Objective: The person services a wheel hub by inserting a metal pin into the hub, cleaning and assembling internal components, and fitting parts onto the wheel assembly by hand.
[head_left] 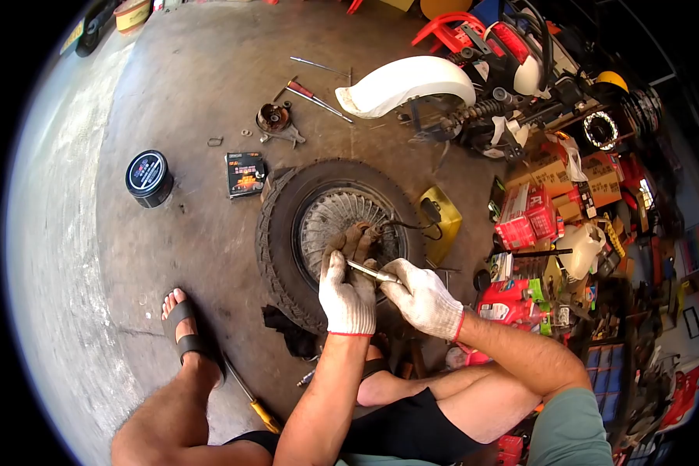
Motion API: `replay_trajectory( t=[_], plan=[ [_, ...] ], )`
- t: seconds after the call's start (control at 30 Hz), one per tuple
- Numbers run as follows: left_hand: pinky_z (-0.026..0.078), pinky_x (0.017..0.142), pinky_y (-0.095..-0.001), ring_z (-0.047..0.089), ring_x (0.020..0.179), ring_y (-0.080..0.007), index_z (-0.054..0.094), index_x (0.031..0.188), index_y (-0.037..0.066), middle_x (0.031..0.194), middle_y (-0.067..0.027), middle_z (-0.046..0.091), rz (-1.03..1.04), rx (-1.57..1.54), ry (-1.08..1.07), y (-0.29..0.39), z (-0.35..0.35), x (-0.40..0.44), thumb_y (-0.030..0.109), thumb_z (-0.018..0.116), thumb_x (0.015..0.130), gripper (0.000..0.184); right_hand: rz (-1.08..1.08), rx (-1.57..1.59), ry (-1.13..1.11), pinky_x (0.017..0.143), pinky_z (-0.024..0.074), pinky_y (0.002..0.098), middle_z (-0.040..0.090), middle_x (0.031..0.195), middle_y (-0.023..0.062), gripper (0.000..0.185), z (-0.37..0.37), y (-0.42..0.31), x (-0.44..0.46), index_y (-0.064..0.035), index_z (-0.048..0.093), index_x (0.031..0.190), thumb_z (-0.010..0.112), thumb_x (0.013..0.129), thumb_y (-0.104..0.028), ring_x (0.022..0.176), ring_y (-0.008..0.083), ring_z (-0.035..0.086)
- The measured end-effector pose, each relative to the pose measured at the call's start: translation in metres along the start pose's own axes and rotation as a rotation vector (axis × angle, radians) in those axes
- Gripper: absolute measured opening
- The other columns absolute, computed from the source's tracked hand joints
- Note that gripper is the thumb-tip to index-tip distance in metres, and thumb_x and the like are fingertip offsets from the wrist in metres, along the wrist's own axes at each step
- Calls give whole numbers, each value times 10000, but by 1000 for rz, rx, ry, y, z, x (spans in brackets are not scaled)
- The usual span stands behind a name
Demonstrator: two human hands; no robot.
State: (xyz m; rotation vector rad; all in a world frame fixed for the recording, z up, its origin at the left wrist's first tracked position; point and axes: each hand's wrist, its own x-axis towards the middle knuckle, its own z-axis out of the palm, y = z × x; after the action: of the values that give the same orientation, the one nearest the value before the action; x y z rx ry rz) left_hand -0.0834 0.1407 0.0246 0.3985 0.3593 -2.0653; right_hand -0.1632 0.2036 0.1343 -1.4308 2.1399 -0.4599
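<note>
Both of my hands wear white knitted gloves with dirty fingertips. My right hand grips a slim silvery metal rod at its near end. My left hand has its thumb and fingers around the rod's far end; the exact contact is partly hidden. Below them a motorcycle wheel with a knobbly tyre lies flat on the floor. Its grimy finned hub shows beyond my fingers. A dark cable comes out of the hub's right side towards a yellow-green metal part.
A round black tub and a dark box stand left of the wheel. Screwdrivers and a white fender lie beyond. Boxes and parts crowd the right. A yellow-handled screwdriver lies near my leg.
</note>
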Motion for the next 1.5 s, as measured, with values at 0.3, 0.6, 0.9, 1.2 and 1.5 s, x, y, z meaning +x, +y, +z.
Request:
replay_trajectory(
  t=[0.3,0.6,0.9,1.2,1.5],
  plan=[
    [517,634,-234,698,939,-165,617,1251,10,1104,-103,702,-155,154,156,8,17,10,217,565,1050,292,-172,-229,102,648,513,555,652,723,242,197,-21,-1,18,-43,609,1028,611,966,-230,722,456,659],
    [408,522,-218,520,629,-78,653,1182,3,822,-19,646,-3,554,93,16,45,43,122,551,1019,226,-252,-553,114,657,554,522,688,745,198,213,-54,-6,78,-41,606,986,633,928,-244,715,409,693],
    [477,614,-311,602,662,-144,731,1033,-49,766,-90,683,263,1661,-170,44,58,133,140,575,934,264,-308,-578,146,705,563,501,701,779,223,231,-67,14,140,-42,672,982,630,930,-262,752,414,702],
    [529,927,-435,662,1091,-409,730,1102,21,1115,-252,709,-99,2469,-714,-10,101,190,216,577,864,344,-170,-629,59,728,562,500,701,761,225,295,-94,71,159,-10,712,882,635,904,-293,765,411,705],
    [516,959,-445,644,1144,-399,718,1132,41,1154,-248,696,-320,2687,-976,-55,96,218,320,585,905,383,-162,-586,37,707,560,501,692,745,229,297,-91,110,161,-15,706,795,654,875,-296,747,417,696]
  ],
)
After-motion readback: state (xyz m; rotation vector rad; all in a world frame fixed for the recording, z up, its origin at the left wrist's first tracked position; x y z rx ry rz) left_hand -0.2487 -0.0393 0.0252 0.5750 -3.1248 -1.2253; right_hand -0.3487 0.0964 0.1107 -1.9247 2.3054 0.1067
